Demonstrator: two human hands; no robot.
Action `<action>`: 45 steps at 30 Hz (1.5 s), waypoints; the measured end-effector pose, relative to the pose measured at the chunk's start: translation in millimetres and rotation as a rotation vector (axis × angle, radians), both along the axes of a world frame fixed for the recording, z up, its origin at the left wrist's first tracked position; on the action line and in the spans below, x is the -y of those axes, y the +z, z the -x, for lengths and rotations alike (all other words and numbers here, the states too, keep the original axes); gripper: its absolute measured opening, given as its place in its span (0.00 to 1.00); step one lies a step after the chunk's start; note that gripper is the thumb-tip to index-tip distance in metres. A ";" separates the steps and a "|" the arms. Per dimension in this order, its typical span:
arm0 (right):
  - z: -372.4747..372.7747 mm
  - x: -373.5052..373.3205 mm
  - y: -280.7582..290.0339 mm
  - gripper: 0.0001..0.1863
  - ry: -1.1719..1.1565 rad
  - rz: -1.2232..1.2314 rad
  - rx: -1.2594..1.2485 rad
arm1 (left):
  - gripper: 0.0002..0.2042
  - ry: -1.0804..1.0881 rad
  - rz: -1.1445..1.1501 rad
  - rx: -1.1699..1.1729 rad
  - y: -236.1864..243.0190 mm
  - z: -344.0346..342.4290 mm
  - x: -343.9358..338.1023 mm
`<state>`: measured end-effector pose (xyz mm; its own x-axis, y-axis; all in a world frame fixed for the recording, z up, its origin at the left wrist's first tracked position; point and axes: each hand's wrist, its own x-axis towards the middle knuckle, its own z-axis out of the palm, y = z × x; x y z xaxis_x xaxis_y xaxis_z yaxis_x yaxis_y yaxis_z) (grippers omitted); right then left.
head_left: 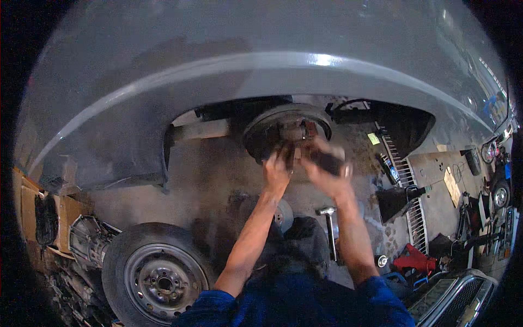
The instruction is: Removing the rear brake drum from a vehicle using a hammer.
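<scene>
Inside the wheel arch of a grey car is a round wheel brake assembly (260, 126), with a dark rim and rusty parts at its hub. My left hand (278, 170) is at its lower edge, fingers curled around something too dark to make out. Close beside it, my right hand (333, 182) is smeared by motion, its fingers closed around a dark, blocky thing (328, 162) whose kind I cannot tell. Below my right forearm a hammer (329, 220) with a metal head stands near my knee. A grey disc-shaped part (281, 213) is partly hidden behind my left forearm.
The grey car body (218, 76) overhangs my hands. A wheel with tyre (163, 275) lies at lower left, near a cardboard box (68, 218). To the right are a white slatted grille (417, 220), a black plate-like part (393, 204), a red jack-like tool (415, 260) and a bottle (390, 169).
</scene>
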<state>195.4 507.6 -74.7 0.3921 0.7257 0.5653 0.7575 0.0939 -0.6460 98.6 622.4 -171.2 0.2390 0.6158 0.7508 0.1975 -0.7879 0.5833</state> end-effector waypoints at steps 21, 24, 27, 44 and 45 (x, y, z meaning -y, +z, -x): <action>7.0 -28.7 23.5 0.06 -0.036 0.015 0.230 | 0.14 -0.023 0.057 0.057 3.5 1.6 -5.1; 31.5 4.9 21.7 0.11 0.067 -0.136 0.077 | 0.19 -0.112 -0.018 0.150 -13.7 5.3 -1.6; 41.8 13.3 1.6 0.11 0.083 -0.150 -0.040 | 0.26 -0.237 0.012 0.111 -12.7 11.5 4.3; 49.8 -9.5 38.7 0.12 0.040 -0.258 0.059 | 0.16 -0.502 0.563 0.527 -22.9 1.9 -7.6; 48.2 -12.3 46.2 0.11 0.054 -0.315 0.091 | 0.16 -0.502 0.568 0.520 -21.5 1.3 -10.6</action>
